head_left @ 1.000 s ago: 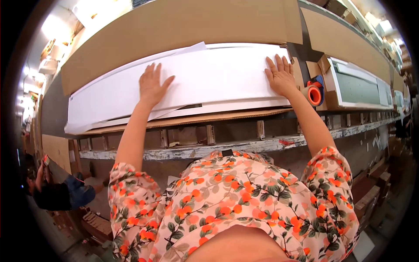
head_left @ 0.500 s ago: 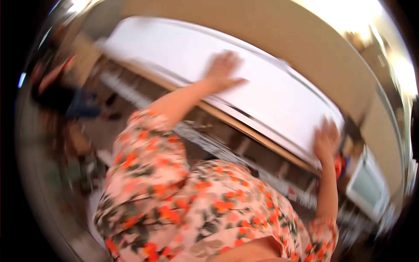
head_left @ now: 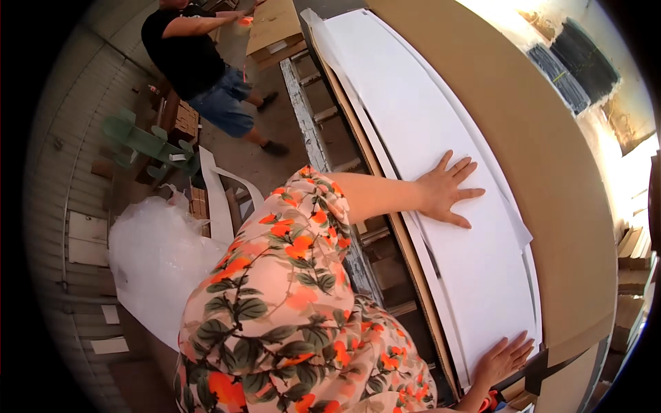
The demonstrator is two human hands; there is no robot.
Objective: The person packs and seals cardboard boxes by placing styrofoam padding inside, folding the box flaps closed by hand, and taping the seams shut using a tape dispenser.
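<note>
A long white sheet (head_left: 441,131) lies flat in an opened cardboard carton (head_left: 544,158), whose wide flap spreads out along the right side. My left hand (head_left: 449,191) rests palm down near the middle of the sheet, fingers spread. At the sheet's near end my right hand (head_left: 502,359) lies flat, its fingers stretched out over the corner. Neither hand holds anything. Another white layer shows along the sheet's edges; what lies beneath is hidden.
A slatted frame (head_left: 303,110) runs along the carton's left side. At the far left a co-worker (head_left: 200,69) in a black top and denim shorts handles a cardboard piece (head_left: 272,27). A bundle of clear plastic wrap (head_left: 155,241) and a green metal stand (head_left: 148,144) are on the left.
The view has turned, so the sheet now runs from far to near. Both hands, blurred and apart before, now lie on the sheet. The co-worker shows more clearly at the top.
</note>
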